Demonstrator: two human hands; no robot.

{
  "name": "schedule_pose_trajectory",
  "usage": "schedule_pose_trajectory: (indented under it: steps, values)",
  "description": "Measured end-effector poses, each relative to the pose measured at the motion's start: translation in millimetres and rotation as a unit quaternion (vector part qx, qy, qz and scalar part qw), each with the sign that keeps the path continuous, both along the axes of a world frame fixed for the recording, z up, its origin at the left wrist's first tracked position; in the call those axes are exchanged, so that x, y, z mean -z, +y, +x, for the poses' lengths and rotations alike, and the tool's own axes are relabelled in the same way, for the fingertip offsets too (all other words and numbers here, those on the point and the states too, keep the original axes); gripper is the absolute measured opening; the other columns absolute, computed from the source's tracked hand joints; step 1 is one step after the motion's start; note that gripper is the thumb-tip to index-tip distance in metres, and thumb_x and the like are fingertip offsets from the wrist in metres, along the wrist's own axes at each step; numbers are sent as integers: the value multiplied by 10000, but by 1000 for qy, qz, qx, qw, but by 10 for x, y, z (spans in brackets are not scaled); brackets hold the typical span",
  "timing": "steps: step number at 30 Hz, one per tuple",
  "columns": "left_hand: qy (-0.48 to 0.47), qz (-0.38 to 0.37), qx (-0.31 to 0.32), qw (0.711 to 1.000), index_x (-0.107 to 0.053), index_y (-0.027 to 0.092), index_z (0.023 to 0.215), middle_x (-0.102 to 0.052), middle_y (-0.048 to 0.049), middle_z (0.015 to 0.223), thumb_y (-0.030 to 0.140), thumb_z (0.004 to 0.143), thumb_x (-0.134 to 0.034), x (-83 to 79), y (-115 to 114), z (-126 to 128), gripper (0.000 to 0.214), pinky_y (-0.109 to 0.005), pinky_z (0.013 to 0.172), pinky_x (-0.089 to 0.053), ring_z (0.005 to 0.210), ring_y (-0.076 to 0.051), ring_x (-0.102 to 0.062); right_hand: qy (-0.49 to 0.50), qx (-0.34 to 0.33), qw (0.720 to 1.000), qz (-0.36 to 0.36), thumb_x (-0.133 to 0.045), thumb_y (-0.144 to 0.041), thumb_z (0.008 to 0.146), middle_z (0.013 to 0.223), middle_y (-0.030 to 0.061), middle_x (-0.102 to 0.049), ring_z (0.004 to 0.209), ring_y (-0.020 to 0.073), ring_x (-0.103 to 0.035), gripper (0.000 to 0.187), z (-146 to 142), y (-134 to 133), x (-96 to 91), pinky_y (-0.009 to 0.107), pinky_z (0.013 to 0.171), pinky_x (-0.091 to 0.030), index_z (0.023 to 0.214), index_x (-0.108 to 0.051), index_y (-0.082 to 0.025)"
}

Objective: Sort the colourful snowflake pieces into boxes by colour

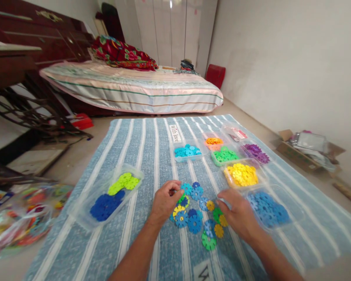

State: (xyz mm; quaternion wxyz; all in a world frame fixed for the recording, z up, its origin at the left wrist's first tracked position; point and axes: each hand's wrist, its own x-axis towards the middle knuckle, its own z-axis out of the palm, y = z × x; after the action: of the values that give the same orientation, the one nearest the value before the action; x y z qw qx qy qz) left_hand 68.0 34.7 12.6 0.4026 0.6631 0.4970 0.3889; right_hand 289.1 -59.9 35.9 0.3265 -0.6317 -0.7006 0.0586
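A loose pile of coloured plastic snowflake discs [197,212] lies on a blue striped cloth [134,156] in front of me. My left hand [165,201] rests at the pile's left edge, fingers curled and pinched on a disc there. My right hand [236,214] lies at the pile's right edge, fingers bent down onto the discs; what it holds is hidden. Clear tubs of sorted discs stand around: lime and dark blue [112,197] on the left, blue [269,212] by my right hand, yellow [241,175] behind it.
Further back stand tubs of teal [187,151], orange [214,142], green [225,155] and purple [256,152] discs. A bag of mixed toys [20,222] lies at the left. A mattress [128,88] lies beyond the cloth, a cardboard box [307,150] by the right wall.
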Motion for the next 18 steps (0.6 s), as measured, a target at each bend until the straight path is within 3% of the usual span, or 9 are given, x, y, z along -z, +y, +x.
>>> schedule_pose_trajectory:
  steps: [5, 13, 18]
  values:
    - [-37, -29, 1, 999, -585, 168, 612, -666, -57, 941, 298, 692, -602, -6, 2, -13, 154, -293, 765, -500, 861, -181, -634, 18, -44, 998, -37, -481, -198, 833, 853, 39, -639, 849, 172, -575, 147, -201, 76, 57, 292, 767, -467, 842, -628, -201]
    - [-46, -37, 17, 998, -643, 176, 616, -686, -58, 975, 296, 688, -613, -91, -7, -49, 143, -311, 836, -479, 894, -193, -631, 42, -72, 996, -41, -559, -185, 772, 949, 62, -625, 943, 195, -536, 149, -630, 437, 67, 332, 851, -432, 900, -635, -199]
    - [-37, -31, 28, 998, -650, 188, 591, -692, -52, 992, 287, 694, -614, -97, 6, -72, 147, -314, 864, -461, 921, -200, -627, 69, -84, 993, -45, -572, -122, 740, 830, 27, -622, 866, 166, -545, 109, -865, 559, 100, 292, 805, -427, 696, -628, -204]
